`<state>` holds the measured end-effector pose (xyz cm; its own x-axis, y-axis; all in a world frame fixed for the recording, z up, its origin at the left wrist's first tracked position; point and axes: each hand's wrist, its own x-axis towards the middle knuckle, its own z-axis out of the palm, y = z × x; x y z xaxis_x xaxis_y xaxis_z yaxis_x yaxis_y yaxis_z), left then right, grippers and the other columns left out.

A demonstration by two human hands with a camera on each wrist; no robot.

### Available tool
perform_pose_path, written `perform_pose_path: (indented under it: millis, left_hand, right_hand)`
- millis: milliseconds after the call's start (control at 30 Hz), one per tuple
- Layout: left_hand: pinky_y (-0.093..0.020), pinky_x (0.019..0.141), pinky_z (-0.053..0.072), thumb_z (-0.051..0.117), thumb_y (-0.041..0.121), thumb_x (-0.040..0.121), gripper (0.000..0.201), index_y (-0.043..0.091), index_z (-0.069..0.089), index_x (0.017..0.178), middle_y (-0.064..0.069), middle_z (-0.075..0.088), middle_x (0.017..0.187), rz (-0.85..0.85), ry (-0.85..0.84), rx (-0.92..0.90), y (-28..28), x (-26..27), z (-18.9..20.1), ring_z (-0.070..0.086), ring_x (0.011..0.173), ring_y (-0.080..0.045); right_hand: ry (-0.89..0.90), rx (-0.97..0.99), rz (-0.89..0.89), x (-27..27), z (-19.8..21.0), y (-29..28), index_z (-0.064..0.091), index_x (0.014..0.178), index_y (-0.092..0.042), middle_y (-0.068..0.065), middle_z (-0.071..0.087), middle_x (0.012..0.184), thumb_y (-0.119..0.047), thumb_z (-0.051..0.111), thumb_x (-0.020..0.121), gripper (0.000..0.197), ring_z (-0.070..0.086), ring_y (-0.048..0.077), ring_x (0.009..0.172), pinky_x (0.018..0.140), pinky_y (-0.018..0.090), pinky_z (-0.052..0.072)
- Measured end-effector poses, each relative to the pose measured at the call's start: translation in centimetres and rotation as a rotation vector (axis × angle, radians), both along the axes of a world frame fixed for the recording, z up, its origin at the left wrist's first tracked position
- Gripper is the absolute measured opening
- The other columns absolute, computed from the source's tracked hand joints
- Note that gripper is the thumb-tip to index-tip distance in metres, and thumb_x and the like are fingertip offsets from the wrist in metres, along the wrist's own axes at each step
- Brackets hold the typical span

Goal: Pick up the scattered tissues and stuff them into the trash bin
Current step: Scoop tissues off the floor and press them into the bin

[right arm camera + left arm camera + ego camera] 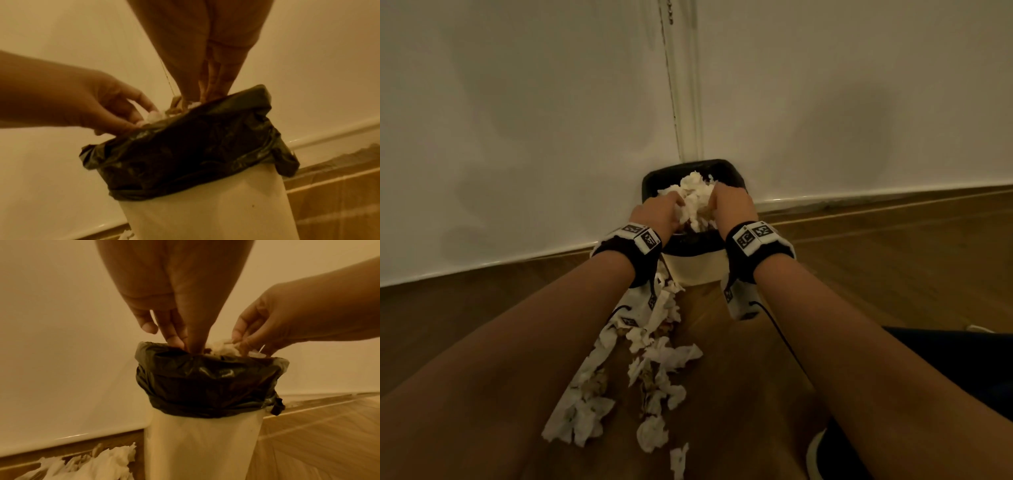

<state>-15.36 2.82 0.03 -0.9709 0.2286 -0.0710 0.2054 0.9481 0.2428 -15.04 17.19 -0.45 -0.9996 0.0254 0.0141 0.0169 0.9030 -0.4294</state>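
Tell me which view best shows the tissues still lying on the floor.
The head view: the floor tissues trail from the trash bin back toward the camera. The left wrist view catches only one clump in its lower left corner; the right wrist view shows barely a scrap at its bottom edge.

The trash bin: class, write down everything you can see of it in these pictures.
The pale, smooth-sided plastic trash bin stands upright on the wooden floor against the white wall. A crinkled black plastic liner bag is folded down over its rim. White crumpled tissues heap above its mouth, where the left hand and right hand press on them. More tissues lie on the floor before it.
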Motion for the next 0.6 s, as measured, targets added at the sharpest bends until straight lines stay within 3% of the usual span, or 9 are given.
perform_pose_path:
  millis: [67,167,267,333,400,500,600]
  left_hand:
    - [-0.044,0.080,0.051,0.051,0.011,0.089,0.029,0.016,0.043,0.115,-0.010,0.066,0.098,-0.004,0.036,0.129,0.1,0.2,-0.2,0.061,0.089,-0.028]
    - [-0.041,0.075,0.052,0.037,0.013,0.094,0.023,0.016,0.046,0.114,-0.014,0.066,0.096,-0.032,0.023,0.175,0.5,0.6,-0.1,0.061,0.081,-0.029]
    - [-0.037,0.082,0.046,0.030,0.026,0.099,0.032,0.014,0.058,0.109,-0.012,0.064,0.107,-0.121,-0.022,-0.051,0.5,1.0,-0.3,0.059,0.094,-0.029]
    - [-0.037,0.088,0.040,0.027,0.030,0.100,0.037,0.015,0.059,0.111,-0.010,0.061,0.114,-0.144,-0.044,-0.188,0.2,1.2,-0.3,0.056,0.104,-0.029]
    - [-0.038,0.093,0.036,0.027,0.030,0.100,0.037,0.019,0.056,0.119,-0.007,0.059,0.121,-0.147,-0.049,-0.201,-0.4,1.4,-0.2,0.054,0.110,-0.028]
    - [-0.039,0.097,0.037,0.033,0.024,0.098,0.034,0.023,0.054,0.124,-0.005,0.057,0.125,-0.117,0.051,-0.038,-1.6,2.6,0.3,0.052,0.114,-0.026]
    - [-0.041,0.096,0.041,0.036,0.018,0.095,0.033,0.022,0.054,0.123,-0.007,0.053,0.121,-0.035,0.195,0.194,-2.9,4.7,0.9,0.052,0.111,-0.025]
  right_hand:
    - [-0.047,0.018,0.043,0.0,-0.9,-0.1,0.063,0.111,-0.004,0.019,0.057,0.120,-0.009,0.047,0.092,0.025,0.056,0.033,0.108,0.089,0.036,0.047]
    - [-0.142,0.046,0.058,-0.3,-1.5,-0.7,0.056,0.123,-0.004,0.020,0.045,0.134,-0.012,0.050,0.092,0.032,0.048,0.035,0.120,0.099,0.037,0.042]
    - [-0.284,0.179,0.095,-0.2,-1.3,-1.1,0.046,0.133,-0.004,0.018,0.046,0.137,-0.021,0.051,0.093,0.044,0.047,0.033,0.123,0.101,0.039,0.040]
    - [-0.287,0.184,0.124,0.0,-1.1,-1.0,0.056,0.122,-0.005,0.016,0.056,0.126,-0.027,0.047,0.093,0.037,0.053,0.032,0.114,0.093,0.039,0.044]
    - [-0.277,0.181,0.115,0.6,-0.8,-0.7,0.059,0.115,-0.007,0.014,0.059,0.122,-0.030,0.044,0.093,0.036,0.054,0.032,0.112,0.094,0.039,0.042]
    - [-0.085,0.200,0.080,2.0,0.4,-1.0,0.061,0.110,-0.009,0.011,0.057,0.121,-0.030,0.041,0.093,0.034,0.049,0.030,0.116,0.101,0.043,0.035]
    - [0.198,0.093,0.043,3.9,1.8,-2.3,0.064,0.099,-0.008,0.013,0.058,0.116,-0.025,0.040,0.093,0.030,0.047,0.031,0.115,0.100,0.044,0.037]
